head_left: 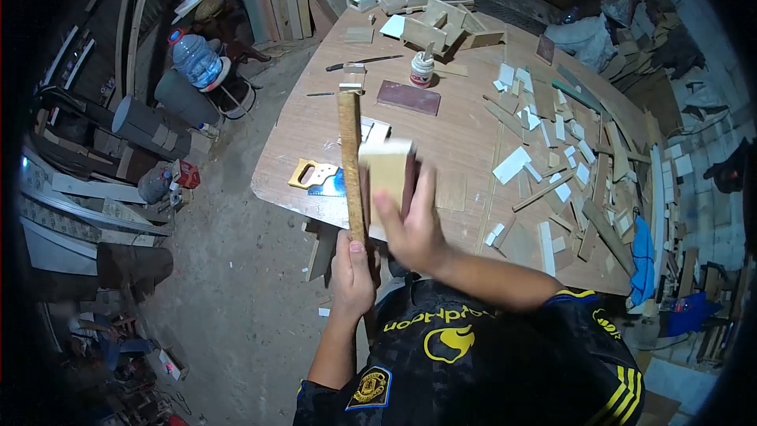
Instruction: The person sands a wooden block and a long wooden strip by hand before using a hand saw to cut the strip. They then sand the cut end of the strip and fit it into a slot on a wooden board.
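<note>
My left hand (351, 280) is wrapped around the lower part of a long, narrow wooden strip (348, 134), which stands nearly upright in this view. My right hand (414, 233), slightly blurred, grips a sanding block (386, 172) with a pale wooden face and dark red sandpaper along its sides. The block is right beside the strip's edge, above my left hand. Behind the strip, on the table, lies a handsaw (315, 174) with a yellow handle, its blade partly covered. A flat dark red sandpaper sheet (408, 99) rests farther back.
On the wooden table (292, 142), a white jar (422, 69) stands near a black knife (364, 62). Wooden box parts (445, 28) crowd the far end. Many offcuts (552, 158) cover the right side. Left on the floor, a large water bottle (195, 61) sits on a stool.
</note>
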{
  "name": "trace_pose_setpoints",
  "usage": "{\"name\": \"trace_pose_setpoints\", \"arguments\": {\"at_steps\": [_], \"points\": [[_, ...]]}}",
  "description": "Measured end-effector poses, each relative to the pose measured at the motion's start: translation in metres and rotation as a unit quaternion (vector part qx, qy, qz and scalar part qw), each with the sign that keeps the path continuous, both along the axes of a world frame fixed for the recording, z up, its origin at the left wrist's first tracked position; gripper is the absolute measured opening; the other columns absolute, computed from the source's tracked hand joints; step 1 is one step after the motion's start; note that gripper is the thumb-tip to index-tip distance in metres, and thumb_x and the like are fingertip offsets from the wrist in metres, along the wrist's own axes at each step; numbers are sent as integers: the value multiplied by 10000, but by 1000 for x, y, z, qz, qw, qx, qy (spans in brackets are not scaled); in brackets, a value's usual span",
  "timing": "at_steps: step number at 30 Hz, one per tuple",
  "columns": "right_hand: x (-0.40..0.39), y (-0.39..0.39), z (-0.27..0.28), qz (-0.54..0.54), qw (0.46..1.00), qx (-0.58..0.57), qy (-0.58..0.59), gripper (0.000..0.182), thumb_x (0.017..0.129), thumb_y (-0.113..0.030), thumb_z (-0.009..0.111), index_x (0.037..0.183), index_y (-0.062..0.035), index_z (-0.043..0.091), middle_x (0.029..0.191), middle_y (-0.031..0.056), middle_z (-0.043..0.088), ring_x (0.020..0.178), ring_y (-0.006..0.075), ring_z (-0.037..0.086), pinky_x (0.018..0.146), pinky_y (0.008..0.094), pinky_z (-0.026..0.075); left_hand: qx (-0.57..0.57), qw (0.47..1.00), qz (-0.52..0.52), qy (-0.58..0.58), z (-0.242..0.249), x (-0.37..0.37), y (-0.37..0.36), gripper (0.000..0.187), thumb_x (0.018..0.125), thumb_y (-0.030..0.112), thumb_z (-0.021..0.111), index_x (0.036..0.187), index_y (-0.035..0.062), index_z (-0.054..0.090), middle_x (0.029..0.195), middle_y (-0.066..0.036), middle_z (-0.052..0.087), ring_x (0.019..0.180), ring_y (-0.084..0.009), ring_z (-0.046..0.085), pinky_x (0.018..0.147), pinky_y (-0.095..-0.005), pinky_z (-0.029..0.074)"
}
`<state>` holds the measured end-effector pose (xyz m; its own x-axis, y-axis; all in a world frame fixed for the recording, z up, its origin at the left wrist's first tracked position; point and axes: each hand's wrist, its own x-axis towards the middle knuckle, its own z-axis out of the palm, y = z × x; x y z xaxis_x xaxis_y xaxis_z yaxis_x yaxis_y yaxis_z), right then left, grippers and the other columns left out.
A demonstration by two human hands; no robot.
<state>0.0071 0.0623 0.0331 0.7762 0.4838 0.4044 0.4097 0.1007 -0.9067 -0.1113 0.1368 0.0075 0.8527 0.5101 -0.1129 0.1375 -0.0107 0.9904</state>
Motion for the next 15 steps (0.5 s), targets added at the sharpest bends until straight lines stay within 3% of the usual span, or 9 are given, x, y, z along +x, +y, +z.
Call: {"name": "trace_pose_setpoints", "arguments": {"at_steps": [2, 5, 8, 9, 12, 15], "points": [[-9, 0, -10, 13, 999, 31, -14, 422, 964, -116, 496, 1263, 63, 260, 1152, 169, 476, 1065, 195, 493, 926, 335, 398, 64, 997, 18, -40, 2, 2, 1, 367, 1026, 343, 311, 929, 13, 439, 613, -45, 456, 515, -135, 425, 483, -311, 357], [12, 13, 5, -30, 998, 57, 6, 398, 962, -117, 510, 1260, 41, 299, 1123, 136, 499, 1053, 178, 495, 926, 326, 397, 38, 999, -9, 2, -10, -6, 5, 372, 1025, 356, 316, 920, 20, 438, 607, -48, 455, 514, -135, 434, 481, -322, 356], [74, 31, 34, -91, 988, 117, 39, 299, 974, -172, 533, 1165, -1, 380, 1059, 87, 529, 956, 119, 505, 855, 277, 432, 62, 998, -22, 0, -21, -13, 2, 379, 1023, 391, 319, 930, 45, 443, 592, -27, 432, 485, -118, 403, 452, -302, 340], [96, 34, 39, -128, 981, 143, 2, 276, 972, -186, 544, 1131, -15, 396, 1041, 76, 539, 935, 104, 515, 813, 259, 453, 65, 998, -23, 0, -19, -15, 3, 379, 1023, 391, 319, 930, 45, 443, 592, -27, 432, 485, -118, 403, 452, -302, 340], [113, 12, 58, -123, 967, 215, 64, 285, 978, -202, 530, 1167, -26, 410, 1072, 65, 542, 947, 100, 528, 869, 272, 444, -271, 962, -36, 6, -9, -21, 7, 385, 1013, 470, 307, 981, 106, 430, 569, 10, 364, 429, -71, 310, 379, -222, 278], [87, -7, 48, -120, 975, 172, 80, 288, 979, -202, 529, 1142, -17, 381, 1073, 71, 530, 951, 106, 524, 834, 263, 453, -364, 930, -42, -27, -3, -26, 20, 396, 1008, 484, 302, 976, 105, 414, 556, 2, 331, 375, -75, 253, 322, -232, 227]]}}
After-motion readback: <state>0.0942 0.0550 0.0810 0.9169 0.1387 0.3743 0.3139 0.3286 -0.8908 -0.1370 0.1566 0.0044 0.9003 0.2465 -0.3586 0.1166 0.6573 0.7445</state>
